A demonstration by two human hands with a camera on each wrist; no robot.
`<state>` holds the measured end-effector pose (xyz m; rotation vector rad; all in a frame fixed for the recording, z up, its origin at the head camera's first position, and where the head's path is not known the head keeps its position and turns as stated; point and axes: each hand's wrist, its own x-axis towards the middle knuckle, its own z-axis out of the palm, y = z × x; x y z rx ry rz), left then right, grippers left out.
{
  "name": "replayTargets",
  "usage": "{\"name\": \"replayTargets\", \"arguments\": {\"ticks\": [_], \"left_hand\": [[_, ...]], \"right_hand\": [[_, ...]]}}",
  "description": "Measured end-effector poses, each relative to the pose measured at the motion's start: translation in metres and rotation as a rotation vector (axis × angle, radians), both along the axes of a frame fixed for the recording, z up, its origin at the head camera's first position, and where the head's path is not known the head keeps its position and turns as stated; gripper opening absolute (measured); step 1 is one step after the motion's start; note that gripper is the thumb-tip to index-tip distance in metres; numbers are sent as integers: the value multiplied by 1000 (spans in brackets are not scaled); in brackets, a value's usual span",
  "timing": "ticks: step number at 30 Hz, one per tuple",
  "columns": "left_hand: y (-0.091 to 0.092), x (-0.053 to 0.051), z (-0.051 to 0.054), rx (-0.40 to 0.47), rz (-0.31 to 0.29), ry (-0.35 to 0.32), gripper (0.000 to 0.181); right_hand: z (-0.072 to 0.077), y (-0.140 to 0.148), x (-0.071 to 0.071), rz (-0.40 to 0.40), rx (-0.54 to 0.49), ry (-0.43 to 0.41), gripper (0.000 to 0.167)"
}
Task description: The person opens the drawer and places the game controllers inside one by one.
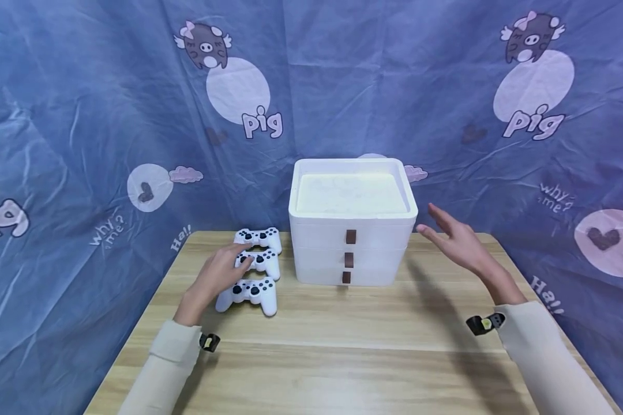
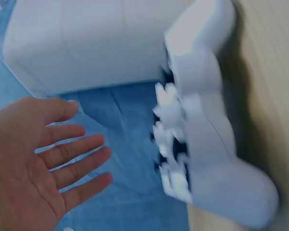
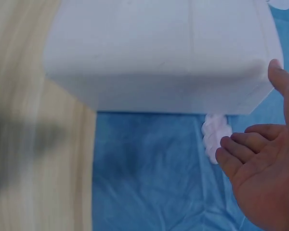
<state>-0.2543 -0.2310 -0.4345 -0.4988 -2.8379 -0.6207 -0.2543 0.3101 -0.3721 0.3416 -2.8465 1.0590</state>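
Note:
Three white game controllers lie in a column at the table's left: a near one [image 1: 250,293], a middle one [image 1: 267,264] and a far one [image 1: 273,237]. Above them hovers my left hand [image 1: 222,266], fingers extended and holding nothing. The left wrist view shows that hand [image 2: 53,159] with spread fingers, apart from a controller [image 2: 207,115]. A white three-drawer box [image 1: 349,248] with brown pull tabs stands at the back middle. To its right, my right hand [image 1: 459,245] is raised with extended fingers, nothing in it. In the right wrist view its palm [image 3: 267,178] shows beside the box [image 3: 159,62].
The box's top is a shallow tray with a raised rim [image 1: 353,217]. Behind and at both sides of the wooden table [image 1: 322,363] hangs a blue printed cloth [image 1: 342,80], close to the box's back.

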Motion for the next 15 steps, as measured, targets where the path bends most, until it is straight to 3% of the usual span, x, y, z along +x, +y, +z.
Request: {"name": "replayTargets", "arguments": {"ticks": [8,15], "left_hand": [[39,12,26,216,-70,-11,30],[78,16,38,410,-129,-30,22]], "right_hand": [[20,-19,-9,27,-32,-15,93],[27,-32,-19,26,-47,-37,104]]}}
